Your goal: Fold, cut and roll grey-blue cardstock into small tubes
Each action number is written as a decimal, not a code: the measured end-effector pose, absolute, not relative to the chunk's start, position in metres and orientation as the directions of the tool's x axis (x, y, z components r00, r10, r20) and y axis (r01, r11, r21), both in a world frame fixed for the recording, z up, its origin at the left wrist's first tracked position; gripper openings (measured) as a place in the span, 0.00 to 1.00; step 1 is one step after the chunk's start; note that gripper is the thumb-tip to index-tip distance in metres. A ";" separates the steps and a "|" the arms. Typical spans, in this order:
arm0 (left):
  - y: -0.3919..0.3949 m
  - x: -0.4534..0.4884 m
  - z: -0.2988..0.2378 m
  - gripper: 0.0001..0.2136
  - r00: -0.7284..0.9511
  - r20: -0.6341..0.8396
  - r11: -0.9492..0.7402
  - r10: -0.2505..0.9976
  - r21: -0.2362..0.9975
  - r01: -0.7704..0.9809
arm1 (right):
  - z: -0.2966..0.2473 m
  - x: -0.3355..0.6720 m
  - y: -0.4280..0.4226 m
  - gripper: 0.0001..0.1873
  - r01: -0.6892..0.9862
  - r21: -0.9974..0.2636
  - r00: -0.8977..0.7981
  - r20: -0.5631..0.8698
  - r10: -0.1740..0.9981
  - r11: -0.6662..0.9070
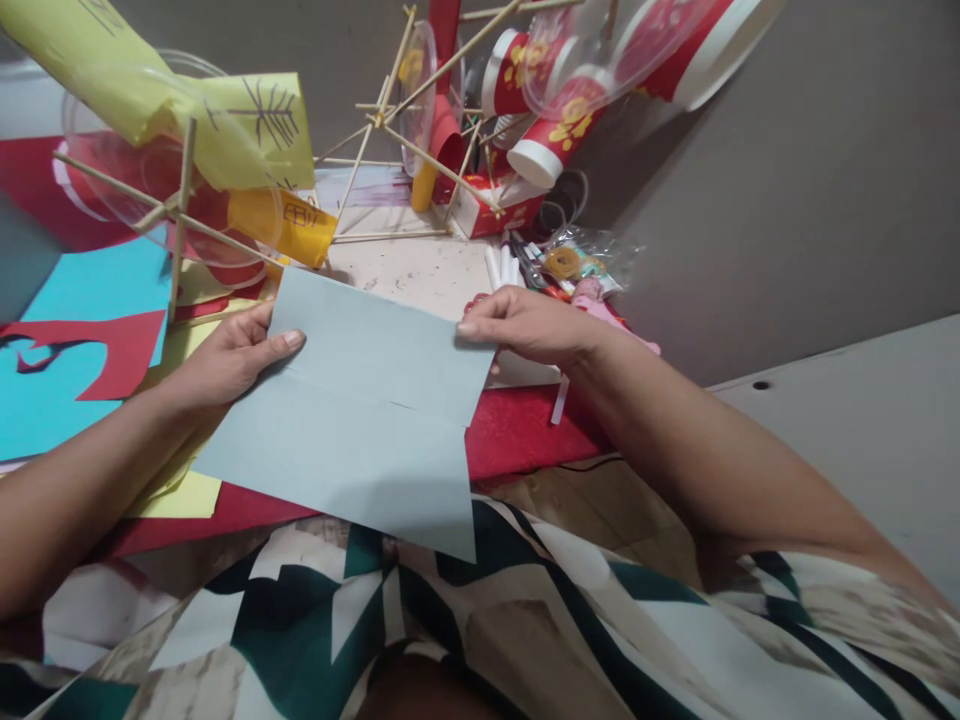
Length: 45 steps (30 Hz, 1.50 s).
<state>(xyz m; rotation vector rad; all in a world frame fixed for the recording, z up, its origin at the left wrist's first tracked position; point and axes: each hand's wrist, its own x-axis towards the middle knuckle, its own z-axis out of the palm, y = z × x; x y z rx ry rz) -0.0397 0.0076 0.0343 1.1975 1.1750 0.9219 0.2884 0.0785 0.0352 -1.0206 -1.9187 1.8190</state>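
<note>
A sheet of light grey-blue paper (pixel 367 390) is held up over the table's front edge, with a crease across its middle and a short dark slit near the crease. My left hand (pixel 244 350) grips its left edge, thumb on top and fingers underneath. At the upper right corner, my right hand (pixel 517 325) pinches the sheet between thumb and fingers. The paper's lower part hangs above my lap, over the patterned cloth (pixel 315 610).
Stick frames (pixel 379 120) with red paper cups (pixel 566 120) stand at the back. Yellow rolled paper (pixel 255 120) is at left, above turquoise sheets (pixel 82 290) and a cut red sheet (pixel 127 350). Scissors (pixel 529 262) and white sticks (pixel 504 268) lie behind my right hand, beside a plastic bag (pixel 600 260).
</note>
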 end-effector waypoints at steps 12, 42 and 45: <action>0.004 -0.039 0.031 0.23 0.224 -0.172 0.145 0.959 0.981 0.132 | 0.046 0.260 0.077 0.21 0.344 -0.938 -0.700 -0.290 0.653 -0.048; 0.000 -0.033 0.039 0.16 0.032 0.134 -0.134 0.991 0.991 0.006 | 0.037 0.273 0.068 0.31 -0.078 -0.997 -0.337 0.004 0.942 -0.024; -0.002 -0.031 0.038 0.15 0.027 0.142 -0.143 0.989 0.990 0.020 | 0.040 0.274 0.067 0.30 -0.063 -0.998 -0.317 0.039 0.948 0.020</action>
